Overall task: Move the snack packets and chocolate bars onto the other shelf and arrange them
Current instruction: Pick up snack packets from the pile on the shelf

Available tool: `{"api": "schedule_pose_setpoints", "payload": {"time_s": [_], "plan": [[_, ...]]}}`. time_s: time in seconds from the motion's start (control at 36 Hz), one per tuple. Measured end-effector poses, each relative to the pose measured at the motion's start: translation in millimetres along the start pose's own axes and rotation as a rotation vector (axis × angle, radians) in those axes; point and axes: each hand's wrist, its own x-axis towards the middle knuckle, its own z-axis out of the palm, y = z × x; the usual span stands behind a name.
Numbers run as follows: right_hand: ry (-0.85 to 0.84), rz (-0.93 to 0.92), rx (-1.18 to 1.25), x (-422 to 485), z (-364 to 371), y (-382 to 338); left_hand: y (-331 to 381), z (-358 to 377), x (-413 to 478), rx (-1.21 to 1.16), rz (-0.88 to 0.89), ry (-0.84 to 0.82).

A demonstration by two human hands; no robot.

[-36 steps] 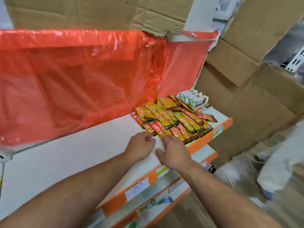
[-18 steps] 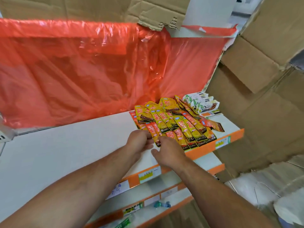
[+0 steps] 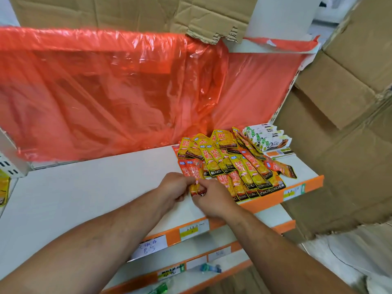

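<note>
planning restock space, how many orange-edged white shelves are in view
3: top shelf under the yellow foil snack packets, second shelf just below, third shelf lowest; more may be hidden below.

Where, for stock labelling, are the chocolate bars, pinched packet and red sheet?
chocolate bars [image 3: 272, 143], head view, front wrapper
pinched packet [image 3: 196, 188], head view, lower end
red sheet [image 3: 106, 92], head view, middle

Crinkled orange plastic sheet [image 3: 101, 88] at ten o'clock; torn cardboard [image 3: 127, 11] at twelve; flattened cardboard boxes [image 3: 339, 124] at three; handwritten price label [image 3: 149, 247] at six.
</note>
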Motion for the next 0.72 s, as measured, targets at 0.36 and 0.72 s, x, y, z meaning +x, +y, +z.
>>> {"api": "schedule_pose_setpoints", "payload": {"time_s": [0.36,0.72], "plan": [[0.127,0.067,0.355,10,27,-23,-23,-42,-27,-0.106,-0.021,0.133],[-0.109,0.03,0.707,-3,61,-106,-46,-126,-76,-0.334,0.048,0.173]]}}
